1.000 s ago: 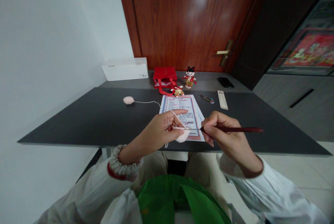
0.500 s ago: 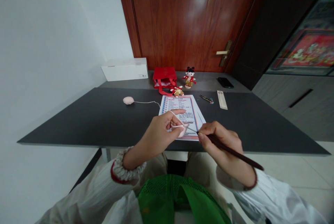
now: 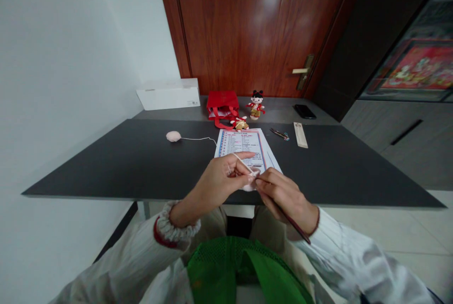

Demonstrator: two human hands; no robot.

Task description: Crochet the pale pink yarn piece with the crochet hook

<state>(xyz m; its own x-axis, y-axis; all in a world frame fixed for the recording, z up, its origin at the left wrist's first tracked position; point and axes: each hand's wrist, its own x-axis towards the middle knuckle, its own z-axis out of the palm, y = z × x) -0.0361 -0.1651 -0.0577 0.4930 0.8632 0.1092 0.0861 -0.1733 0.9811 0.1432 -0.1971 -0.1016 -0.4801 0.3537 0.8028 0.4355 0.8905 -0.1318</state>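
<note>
My left hand [image 3: 219, 182] pinches a small pale pink crochet piece [image 3: 249, 185] above the near table edge, with pink yarn looped over its forefinger. My right hand [image 3: 283, 195] is closed on a dark red crochet hook [image 3: 295, 226], whose tip is at the piece and whose handle points back towards my wrist. The two hands touch at the piece. The yarn strand [image 3: 198, 139] runs across the dark table [image 3: 106, 162] to a small pink yarn ball [image 3: 173, 136] at the left. A printed instruction sheet [image 3: 242, 143] lies under and beyond my hands.
At the far side stand a white box [image 3: 169, 93], a red bag [image 3: 222, 104], a small doll [image 3: 255, 104] and a smaller figure [image 3: 240, 124]. A black phone [image 3: 304, 111], a ruler-like strip [image 3: 300, 134] and small tools [image 3: 281, 134] lie at the right. A green mesh item [image 3: 244, 271] rests on my lap.
My right hand has swung the hook from pointing right to pointing back at my wrist and moved left until it meets my left hand at the pink piece.
</note>
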